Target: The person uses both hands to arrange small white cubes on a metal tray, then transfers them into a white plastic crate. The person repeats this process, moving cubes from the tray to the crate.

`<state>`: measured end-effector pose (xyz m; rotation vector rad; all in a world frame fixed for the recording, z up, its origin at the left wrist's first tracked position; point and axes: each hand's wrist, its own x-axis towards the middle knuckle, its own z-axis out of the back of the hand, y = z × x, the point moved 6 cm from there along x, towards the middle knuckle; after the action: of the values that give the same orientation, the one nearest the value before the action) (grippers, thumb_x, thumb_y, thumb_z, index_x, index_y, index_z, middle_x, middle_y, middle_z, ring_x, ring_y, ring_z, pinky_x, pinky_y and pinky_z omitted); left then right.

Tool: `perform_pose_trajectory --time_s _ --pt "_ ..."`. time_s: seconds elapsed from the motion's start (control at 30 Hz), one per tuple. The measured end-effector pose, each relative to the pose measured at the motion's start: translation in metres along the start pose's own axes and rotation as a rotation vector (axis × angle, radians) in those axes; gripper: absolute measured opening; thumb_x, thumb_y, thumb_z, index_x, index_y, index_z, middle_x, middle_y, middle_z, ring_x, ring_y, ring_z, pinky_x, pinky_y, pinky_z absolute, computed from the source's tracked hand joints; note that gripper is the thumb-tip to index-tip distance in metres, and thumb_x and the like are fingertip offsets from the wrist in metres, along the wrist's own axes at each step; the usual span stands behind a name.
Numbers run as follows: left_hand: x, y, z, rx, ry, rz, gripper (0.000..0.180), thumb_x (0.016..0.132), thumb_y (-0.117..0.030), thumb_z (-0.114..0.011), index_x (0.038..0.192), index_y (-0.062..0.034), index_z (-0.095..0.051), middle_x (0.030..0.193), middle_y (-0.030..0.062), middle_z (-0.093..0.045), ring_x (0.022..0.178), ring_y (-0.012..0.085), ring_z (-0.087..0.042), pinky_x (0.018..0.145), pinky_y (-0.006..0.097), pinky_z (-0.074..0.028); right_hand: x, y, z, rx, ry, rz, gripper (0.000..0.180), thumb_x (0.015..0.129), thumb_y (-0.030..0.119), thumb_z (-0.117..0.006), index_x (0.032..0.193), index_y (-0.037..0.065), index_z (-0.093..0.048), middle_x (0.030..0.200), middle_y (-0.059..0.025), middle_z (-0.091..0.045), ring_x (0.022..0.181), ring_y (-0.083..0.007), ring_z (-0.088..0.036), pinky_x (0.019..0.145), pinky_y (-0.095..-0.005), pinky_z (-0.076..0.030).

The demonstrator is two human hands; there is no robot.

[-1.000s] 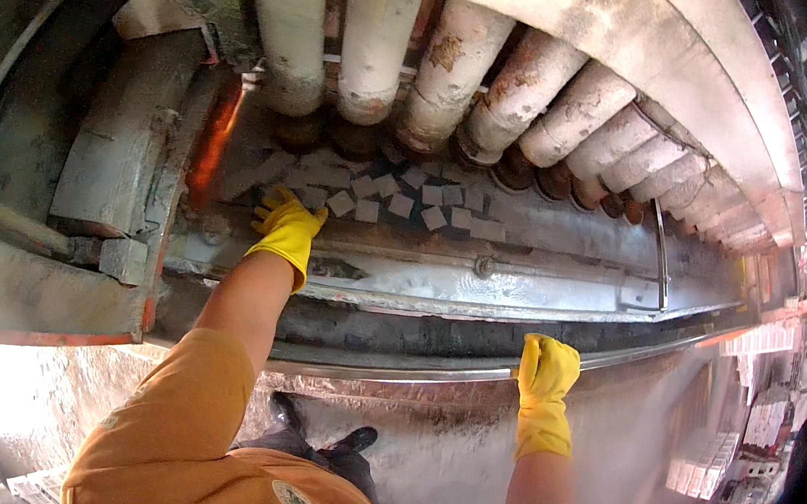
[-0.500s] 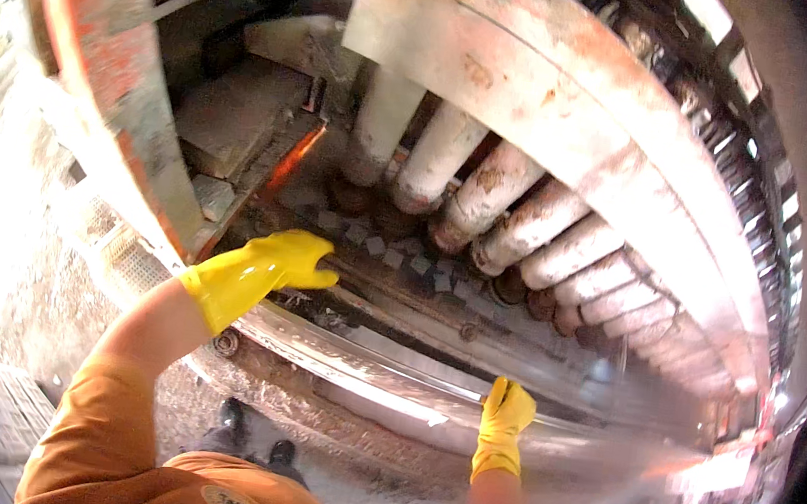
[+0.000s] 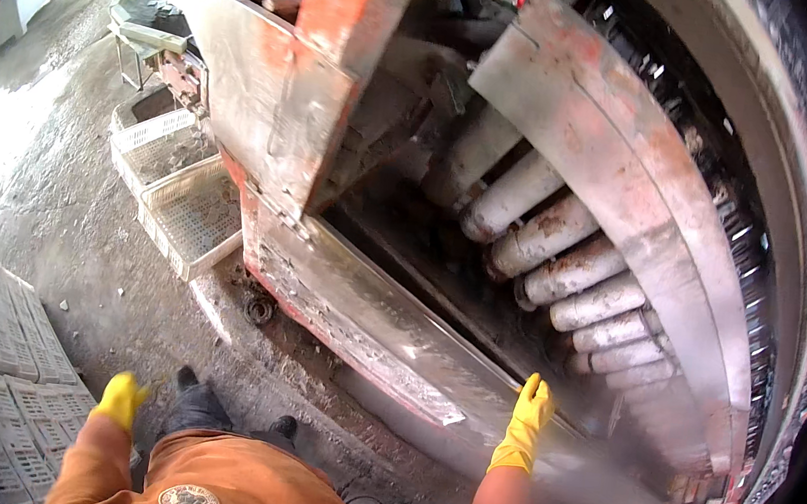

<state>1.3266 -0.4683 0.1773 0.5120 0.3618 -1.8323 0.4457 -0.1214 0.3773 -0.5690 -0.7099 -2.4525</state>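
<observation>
As closed fingers of the right hand [image 3: 524, 426] are gripping the rail [image 3: 422, 308], its long axis slanting forward-left past the cylinders [image 3: 574, 275], the left hand [image 3: 118, 401], its finger state blurred beyond telling, is hanging well apart near the crates [image 3: 2, 319].

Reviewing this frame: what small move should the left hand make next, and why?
Perhaps ease the left hand outward toward the white crates. It is at the person's side, away from the machine, with nothing visibly held, though blurred; the crates lie to its left in the picture. The right hand is at the machine's front edge.
</observation>
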Motion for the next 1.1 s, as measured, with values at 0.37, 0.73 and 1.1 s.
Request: perform_pose_trajectory --time_s 0.37,0.73,1.1 --pt "-0.155 0.114 -0.047 -0.595 0.39 0.656 0.06 0.088 -0.049 -0.069 0.123 -0.0006 -0.07 0.123 0.0253 -0.07 0.117 0.0394 -0.066 0.101 0.046 -0.051 -0.004 0.225 -0.058 0.008 -0.147 0.016 0.031 0.097 0.034 -0.066 0.092 0.004 -0.073 0.084 -0.0196 -0.073 0.084 -0.0425 -0.067 0.084 -0.0535 -0.052" --pt "0.023 0.248 0.174 -0.83 -0.263 0.437 0.063 0.088 -0.04 -0.072 0.132 0.0032 -0.064 0.13 0.0264 -0.067 0.124 0.0376 -0.064 0.106 0.044 -0.05 -0.018 0.499 -0.146 0.012 -0.363 0.194 0.03 0.096 0.032 -0.062 0.085 0.006 -0.072 0.081 -0.0181 -0.071 0.078 -0.0439 -0.064 0.097 -0.0576 -0.049" --pt "0.166 0.315 0.173 -0.77 0.157 0.505 0.07 0.087 -0.046 -0.074 0.136 0.0021 -0.062 0.127 0.0244 -0.069 0.12 0.0363 -0.066 0.103 0.043 -0.051 -0.034 0.448 -0.167 -0.081 -0.455 0.167 0.043 0.102 0.041 -0.054 0.103 0.002 -0.074 0.111 -0.0241 -0.073 0.109 -0.0488 -0.064 0.105 -0.0553 -0.046"
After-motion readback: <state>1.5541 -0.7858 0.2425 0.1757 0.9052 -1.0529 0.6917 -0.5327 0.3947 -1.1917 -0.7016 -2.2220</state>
